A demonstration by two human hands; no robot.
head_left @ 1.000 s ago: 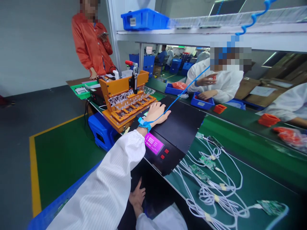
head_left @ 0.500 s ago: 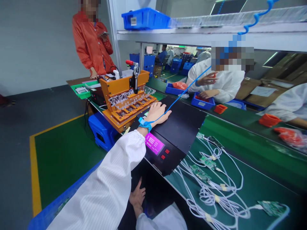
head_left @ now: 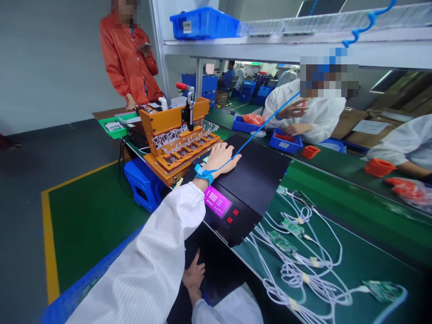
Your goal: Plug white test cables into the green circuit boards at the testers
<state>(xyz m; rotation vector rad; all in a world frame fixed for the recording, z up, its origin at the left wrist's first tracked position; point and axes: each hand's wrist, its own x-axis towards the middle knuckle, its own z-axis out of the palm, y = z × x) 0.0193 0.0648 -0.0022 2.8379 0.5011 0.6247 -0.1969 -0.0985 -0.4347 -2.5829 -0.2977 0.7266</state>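
Note:
My left hand [head_left: 221, 159], with a blue wrist strap [head_left: 204, 174] and corded to a blue line, lies palm down on top of a black box [head_left: 256, 166]. Its fingers are spread and it grips nothing. On the front panel of the box are a lit magenta screen [head_left: 218, 201] and two red buttons [head_left: 232, 216]. Just beyond my fingers stands an orange test fixture [head_left: 175, 135] with a red-handled toggle clamp [head_left: 191, 105]. Low in front of my body, below the table edge, my right hand [head_left: 195, 275] rests against something dark, fingers apart, holding nothing.
Green circuit boards [head_left: 283, 243] with coiled white cables [head_left: 303, 279] lie on the table at right. A blue stool [head_left: 141, 184] stands beneath the fixture. Across the bench, a person in white [head_left: 320, 112] sits by blue bins [head_left: 286, 144]; a person in red [head_left: 126, 63] stands at left.
Both my hands keep their places. The view has shifted very slightly; the seated person across the bench has moved a hand a little.

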